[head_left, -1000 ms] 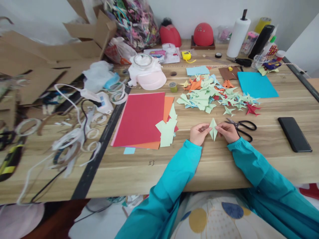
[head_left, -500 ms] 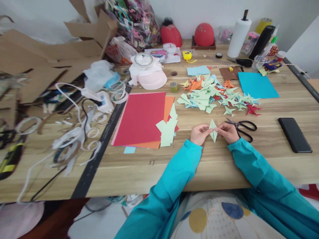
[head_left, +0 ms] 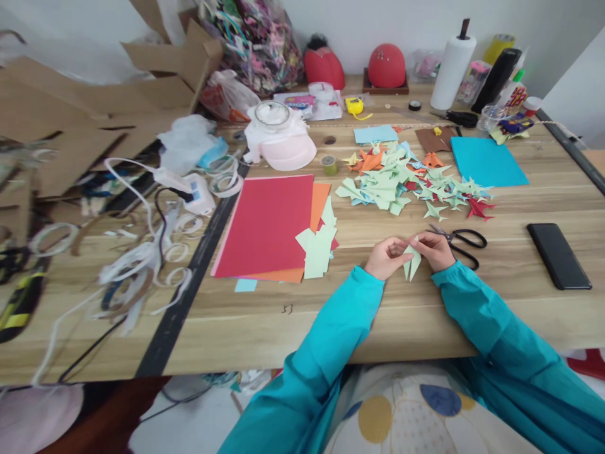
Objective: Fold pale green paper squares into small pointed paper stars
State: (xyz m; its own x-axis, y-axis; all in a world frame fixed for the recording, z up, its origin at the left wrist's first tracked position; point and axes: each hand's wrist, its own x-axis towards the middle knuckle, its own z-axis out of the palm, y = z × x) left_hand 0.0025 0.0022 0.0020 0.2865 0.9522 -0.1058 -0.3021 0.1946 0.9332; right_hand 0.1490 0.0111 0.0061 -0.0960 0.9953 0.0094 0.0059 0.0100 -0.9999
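Note:
Between my hands is a small piece of pale green folded paper, its two pointed flaps hanging downward and slightly apart. My left hand pinches it from the left, thumb across its front. My right hand pinches its upper part from the right, and the fingers of both hands nearly meet there, hiding the top. Black-handled scissors lie just beyond my right hand. Farther back spreads a pile of folded paper shapes, mostly pale green, with some orange, blue and red.
Left of my hands lie red paper sheets and pale green paper pieces. A black phone rests at the right. Blue paper lies behind it. Cords and white strips cover the left side, near a cardboard box.
The green paper has gone from an upright diamond to a shape with two points hanging below my fingers. My hands have shifted slightly and drawn together at its top.

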